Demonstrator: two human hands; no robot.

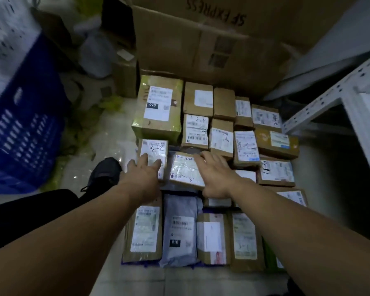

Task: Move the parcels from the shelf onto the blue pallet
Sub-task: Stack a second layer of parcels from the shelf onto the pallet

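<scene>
Parcels (221, 135) lie packed in rows on the pallet (127, 262), only slivers of blue showing. Left hand (143, 174): fingers straight, flat on a small box (153, 149) at the pallet's left edge. Right hand (216, 176): fingers spread across the right side of the next box (184, 171); gripping or only touching, cannot tell. Shelf (320, 107) stands beside the pallet's right edge.

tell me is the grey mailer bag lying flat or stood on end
Lying flat: the grey mailer bag shows its whole broad face, label side up, toward the camera.
</scene>
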